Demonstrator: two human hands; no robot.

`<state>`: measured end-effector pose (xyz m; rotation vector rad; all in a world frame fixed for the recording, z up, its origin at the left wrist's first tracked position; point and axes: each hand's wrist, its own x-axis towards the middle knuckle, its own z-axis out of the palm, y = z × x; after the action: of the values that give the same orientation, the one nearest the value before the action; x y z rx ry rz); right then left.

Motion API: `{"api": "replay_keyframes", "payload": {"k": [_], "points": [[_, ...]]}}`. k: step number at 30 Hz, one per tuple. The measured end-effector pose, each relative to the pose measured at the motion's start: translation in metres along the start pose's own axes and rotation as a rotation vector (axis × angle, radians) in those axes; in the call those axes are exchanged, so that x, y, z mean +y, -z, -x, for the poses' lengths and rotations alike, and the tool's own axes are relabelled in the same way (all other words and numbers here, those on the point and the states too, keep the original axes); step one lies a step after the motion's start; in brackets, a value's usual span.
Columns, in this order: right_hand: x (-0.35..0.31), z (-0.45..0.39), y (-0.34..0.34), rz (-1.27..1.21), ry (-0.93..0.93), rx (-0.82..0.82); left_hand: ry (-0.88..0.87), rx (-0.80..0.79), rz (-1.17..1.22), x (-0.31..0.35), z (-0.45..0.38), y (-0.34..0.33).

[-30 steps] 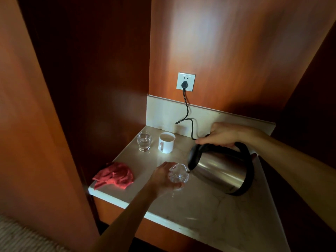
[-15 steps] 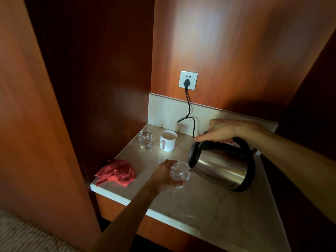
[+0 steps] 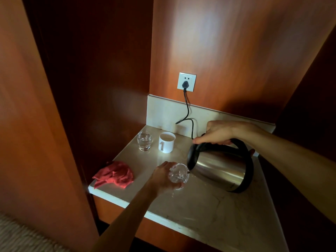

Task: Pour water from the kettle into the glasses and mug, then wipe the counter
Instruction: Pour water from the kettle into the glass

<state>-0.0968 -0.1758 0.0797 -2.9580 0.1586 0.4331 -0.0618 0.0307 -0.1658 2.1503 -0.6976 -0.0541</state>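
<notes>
- Head view: the right hand (image 3: 220, 132) is wrapped round the black handle of the steel kettle (image 3: 221, 167), which is tipped steeply to the left, its spout right at the rim of a clear glass (image 3: 178, 174).
- The left hand (image 3: 164, 177) cups that glass from the left, fingers curled round its wall, holding it low over the marble counter (image 3: 209, 202); whether its base touches the stone I cannot tell.
- Handling, as a judgement: the kettle looks heavy when filled and rigid, with a smooth steel body, so the top handle is the right place to grip. The glass is light, fragile and likely slippery if wet; a wrap round the lower wall, fingers clear of the stream, suits it.
- The red cloth (image 3: 114, 174) lies crumpled near the counter's left front edge, soft and easy to pinch anywhere.
- Count: two glasses, the held one and a second glass (image 3: 144, 140) at the back left that seems to hold water; one white mug (image 3: 167, 142) just beside it; one kettle; one cloth.
- A black cord (image 3: 187, 110) runs from the wall socket (image 3: 186, 82) down behind the kettle.
- Filling this last glass appears to be the step in hand; wiping is not yet done.
</notes>
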Motion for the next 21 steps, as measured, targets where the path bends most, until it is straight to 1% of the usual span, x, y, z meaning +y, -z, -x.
{"api": "replay_keyframes", "payload": {"k": [21], "points": [[-0.016,-0.002,0.006,0.092,-0.003,-0.033,-0.018,0.01,0.015,-0.005,-0.002,-0.002]]}}
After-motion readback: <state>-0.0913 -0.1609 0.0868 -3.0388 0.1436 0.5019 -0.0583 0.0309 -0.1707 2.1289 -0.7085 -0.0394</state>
